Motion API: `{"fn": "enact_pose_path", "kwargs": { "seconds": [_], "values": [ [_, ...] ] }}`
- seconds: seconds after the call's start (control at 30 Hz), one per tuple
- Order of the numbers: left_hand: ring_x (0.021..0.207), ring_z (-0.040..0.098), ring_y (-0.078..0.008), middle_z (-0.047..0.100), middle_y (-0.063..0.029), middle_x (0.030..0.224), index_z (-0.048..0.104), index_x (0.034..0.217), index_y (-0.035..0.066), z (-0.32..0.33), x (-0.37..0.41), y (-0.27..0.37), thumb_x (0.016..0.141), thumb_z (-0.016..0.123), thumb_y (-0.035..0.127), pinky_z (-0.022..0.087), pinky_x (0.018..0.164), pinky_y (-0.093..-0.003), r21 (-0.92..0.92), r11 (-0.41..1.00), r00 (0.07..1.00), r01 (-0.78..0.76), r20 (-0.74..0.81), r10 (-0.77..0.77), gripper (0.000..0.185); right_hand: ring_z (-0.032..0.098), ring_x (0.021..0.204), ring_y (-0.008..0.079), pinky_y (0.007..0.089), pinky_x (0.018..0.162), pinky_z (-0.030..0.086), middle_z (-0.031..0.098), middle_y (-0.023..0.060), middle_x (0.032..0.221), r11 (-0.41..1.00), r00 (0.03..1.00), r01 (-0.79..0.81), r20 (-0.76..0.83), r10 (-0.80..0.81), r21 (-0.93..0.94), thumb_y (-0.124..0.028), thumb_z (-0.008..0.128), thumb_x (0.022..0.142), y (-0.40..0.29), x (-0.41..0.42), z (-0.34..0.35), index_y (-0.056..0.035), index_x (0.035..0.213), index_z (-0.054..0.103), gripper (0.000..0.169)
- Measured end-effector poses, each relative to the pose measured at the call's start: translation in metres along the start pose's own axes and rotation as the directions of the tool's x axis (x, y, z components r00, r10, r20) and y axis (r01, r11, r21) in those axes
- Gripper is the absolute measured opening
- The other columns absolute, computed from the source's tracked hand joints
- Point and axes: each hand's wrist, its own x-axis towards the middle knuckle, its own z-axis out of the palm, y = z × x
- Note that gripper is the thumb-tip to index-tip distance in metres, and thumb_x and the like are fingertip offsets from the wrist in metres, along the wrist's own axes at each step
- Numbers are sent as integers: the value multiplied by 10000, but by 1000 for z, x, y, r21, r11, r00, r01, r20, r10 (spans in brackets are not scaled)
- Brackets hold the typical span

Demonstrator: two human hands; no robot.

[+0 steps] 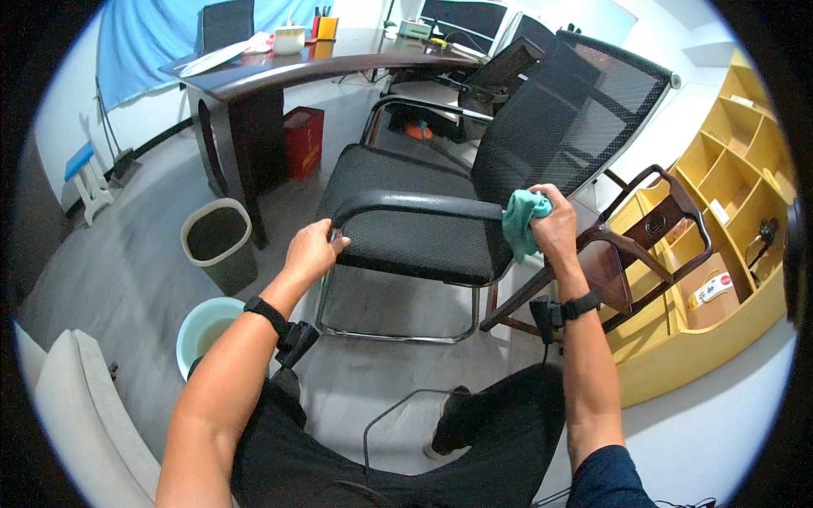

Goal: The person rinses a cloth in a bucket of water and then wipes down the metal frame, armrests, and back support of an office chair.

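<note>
A black mesh-back office chair (406, 171) with a chrome tube frame stands sideways in front of me. My left hand (313, 249) grips the front end of its near armrest (419, 204), where the armrest bends down to the frame. In my right hand (556, 219) is a bunched teal cloth (524, 222), pressed against the rear end of the same armrest near the backrest (571, 108). The fingertips of the right hand are partly hidden behind the cloth.
Left of the chair are a waste bin (223, 273) and a pale green bucket (190, 336) holding cloudy liquid. A dark desk (356, 58) stands beyond. To the right are a wooden armchair (610, 273) and a yellow wooden shelf unit (705, 343). A cable (366, 438) hangs between my legs.
</note>
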Motion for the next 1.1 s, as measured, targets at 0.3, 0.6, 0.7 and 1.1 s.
{"fn": "enact_pose_path", "kwargs": {
  "seconds": [0.3, 0.6, 0.7, 1.1],
  "values": [
    [907, 631, -404, 663, -222, 904, 621, 940, 13, 2, -2, -1, 827, 710, 265, 475, 763, -476, -29, 999, 1000, 22, 22, -21, 290, 634, 826, 367, 471, 699, 538, 608, 159, 885, 904, 905, 414, 159, -396, -105, -31, 643, 733, -133, -15, 126, -83, 912, 581, 196],
    [961, 647, -404, 683, -235, 963, 651, 1012, 30, 10, 6, -35, 829, 640, 161, 501, 779, -455, 41, 948, 949, -315, -22, 316, 225, 564, 956, 271, 398, 828, 455, 580, 84, 990, 745, 705, 665, 366, -607, -44, -141, 694, 707, -183, -48, 165, -137, 883, 684, 176],
    [961, 649, -391, 681, -232, 962, 646, 1016, 22, 9, 8, -37, 844, 642, 156, 497, 796, -439, 82, 965, 967, -248, -42, 252, 219, 566, 965, 272, 401, 835, 460, 578, 84, 999, 713, 689, 701, 248, -682, 14, -126, 675, 704, -168, -50, 159, -123, 850, 669, 147],
    [889, 675, -307, 699, -173, 932, 654, 1016, 25, 0, -3, -1, 839, 695, 210, 498, 800, -405, -87, 996, 999, -23, 24, 25, 259, 588, 1016, 350, 423, 879, 472, 627, 119, 1067, 911, 906, 397, -112, -409, -113, 44, 633, 699, -13, -44, 33, -68, 857, 601, 196]
  ]
}}
